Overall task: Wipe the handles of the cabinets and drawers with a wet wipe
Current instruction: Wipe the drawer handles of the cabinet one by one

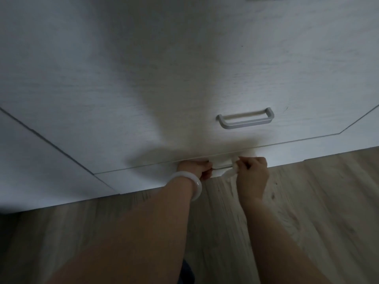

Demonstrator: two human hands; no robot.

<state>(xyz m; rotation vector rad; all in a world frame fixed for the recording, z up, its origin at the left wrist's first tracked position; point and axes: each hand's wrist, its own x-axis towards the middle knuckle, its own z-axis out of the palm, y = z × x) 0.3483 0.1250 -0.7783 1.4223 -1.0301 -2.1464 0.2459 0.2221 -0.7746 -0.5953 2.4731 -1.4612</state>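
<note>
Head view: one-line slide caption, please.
Both hands work the lowest drawer handle: left hand grips one end, right hand rubs a wet wipe along it; upper handle untouched.

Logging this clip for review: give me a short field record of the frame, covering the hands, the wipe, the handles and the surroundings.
left hand: grips left end of the lower drawer handle
right hand: holds the wet wipe at that handle's right end
upper drawer handle: untouched now, grey bar
bracelet: white, on left wrist
floor: light wood planks
lighting: dim, shadow on the drawer fronts
</note>
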